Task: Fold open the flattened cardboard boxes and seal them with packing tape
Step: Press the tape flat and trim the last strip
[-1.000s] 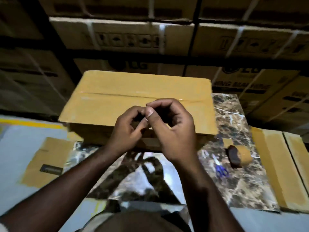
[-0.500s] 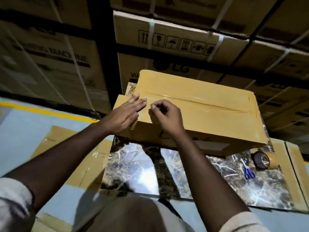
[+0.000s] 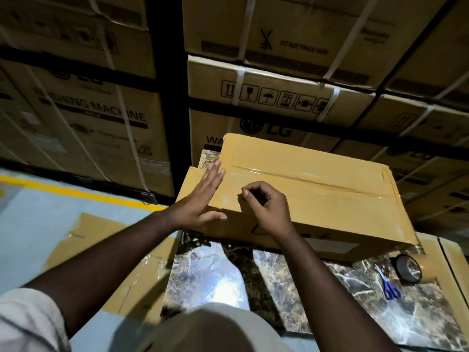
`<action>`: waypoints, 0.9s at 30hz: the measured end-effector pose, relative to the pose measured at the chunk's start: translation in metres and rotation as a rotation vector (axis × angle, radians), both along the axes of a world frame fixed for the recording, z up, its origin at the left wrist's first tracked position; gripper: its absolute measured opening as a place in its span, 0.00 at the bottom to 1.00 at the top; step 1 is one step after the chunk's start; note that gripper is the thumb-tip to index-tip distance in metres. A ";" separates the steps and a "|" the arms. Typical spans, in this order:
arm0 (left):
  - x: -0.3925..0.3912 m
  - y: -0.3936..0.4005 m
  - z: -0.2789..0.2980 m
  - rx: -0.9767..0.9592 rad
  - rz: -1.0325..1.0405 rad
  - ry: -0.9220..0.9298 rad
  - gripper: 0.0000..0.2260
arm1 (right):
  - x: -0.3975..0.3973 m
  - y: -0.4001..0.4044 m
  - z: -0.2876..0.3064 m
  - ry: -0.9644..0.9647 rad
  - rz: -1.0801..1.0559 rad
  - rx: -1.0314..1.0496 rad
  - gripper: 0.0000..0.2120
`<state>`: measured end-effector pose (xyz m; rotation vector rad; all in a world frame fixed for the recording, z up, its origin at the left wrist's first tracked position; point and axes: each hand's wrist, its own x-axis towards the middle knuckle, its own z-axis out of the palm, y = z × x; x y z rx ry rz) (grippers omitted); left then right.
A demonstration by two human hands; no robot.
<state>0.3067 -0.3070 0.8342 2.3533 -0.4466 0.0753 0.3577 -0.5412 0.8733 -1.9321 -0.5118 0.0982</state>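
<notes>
Cardboard box, plain tan and folded up, sits on the marbled surface, clear packing tape glossy along its top seam. Left hand lies flat with fingers spread against the box's left end. Right hand curls on top, thumb and forefinger pinching the tape's end. Tape roll and blue scissors lie to the right.

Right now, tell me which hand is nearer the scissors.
Right. The right hand rests on the box, up-left of the scissors; the left hand lies farther left, at the box's end.
</notes>
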 end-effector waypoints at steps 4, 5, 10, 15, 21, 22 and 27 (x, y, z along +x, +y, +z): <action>-0.002 -0.005 -0.004 -0.096 0.072 0.176 0.58 | 0.000 0.001 0.000 -0.005 -0.021 0.002 0.03; -0.002 -0.005 -0.004 -0.118 0.074 0.220 0.59 | 0.000 0.001 0.001 -0.023 -0.021 0.000 0.03; 0.007 -0.012 0.012 -0.433 0.210 0.414 0.50 | -0.002 -0.001 -0.002 -0.014 0.016 0.021 0.04; 0.051 -0.041 0.045 -0.621 0.469 0.468 0.38 | -0.002 -0.004 -0.003 -0.072 0.032 0.010 0.03; 0.064 -0.043 0.038 -0.090 0.714 0.492 0.33 | 0.016 -0.006 0.004 0.082 0.020 0.085 0.07; 0.064 -0.049 0.037 0.108 0.738 0.337 0.32 | 0.024 -0.010 0.006 0.020 -0.025 0.030 0.11; 0.065 -0.090 0.036 0.518 0.334 0.097 0.31 | 0.051 -0.033 0.007 -0.251 0.089 -0.757 0.29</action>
